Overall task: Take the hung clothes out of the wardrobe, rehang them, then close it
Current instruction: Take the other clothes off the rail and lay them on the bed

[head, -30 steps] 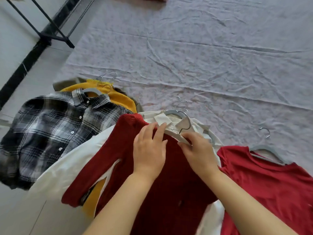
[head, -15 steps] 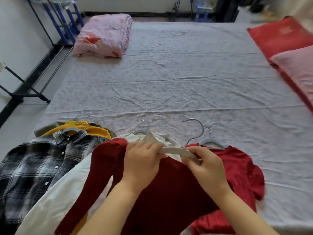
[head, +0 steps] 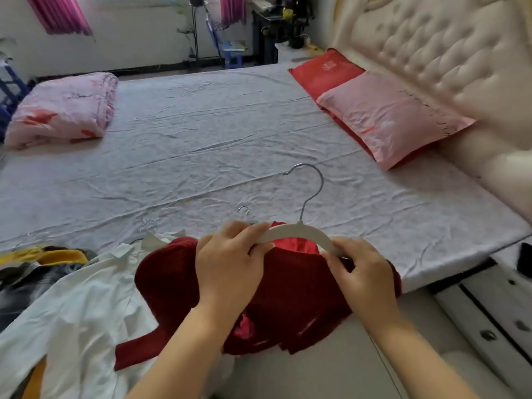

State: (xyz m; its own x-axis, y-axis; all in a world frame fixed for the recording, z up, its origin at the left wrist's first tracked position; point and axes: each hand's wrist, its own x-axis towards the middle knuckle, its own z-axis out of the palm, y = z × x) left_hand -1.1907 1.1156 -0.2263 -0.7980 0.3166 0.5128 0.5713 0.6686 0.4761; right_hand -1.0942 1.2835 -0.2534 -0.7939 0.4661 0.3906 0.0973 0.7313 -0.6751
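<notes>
**Hands grip hanger (head: 299,232) above dark red sweater (head: 172,280)**

From my remote seat I see both hands closed on the white hanger. The left hand (head: 230,266) curls its fingers over the hanger's left arm, and the right hand (head: 363,273) pinches the right end between thumb and fingers. The hanger's metal hook (head: 310,189) points up and away from me, above the bed sheet (head: 201,156).

The dark red sweater bunches just under the hands at the near edge of the bed, and one sleeve trails across a white garment (head: 80,309) on its left. I cannot tell whether the hanger's ends sit inside the sweater's shoulders, since the hands cover them. A patch of brighter red cloth (head: 295,245) shows under the hanger's arch.

Further left, a yellow garment (head: 62,254) and a dark plaid shirt (head: 26,280), blurred, lie at the bed's edge. Small hooks of other hangers (head: 244,209) poke out behind the pile.

A folded pink quilt (head: 63,110) sits on the far left of the bed. A pink pillow (head: 385,116) overlaps a red pillow (head: 325,72) against the tufted headboard (head: 431,53). A white drawer unit (head: 489,309) stands at the lower right, beside the bed.
</notes>
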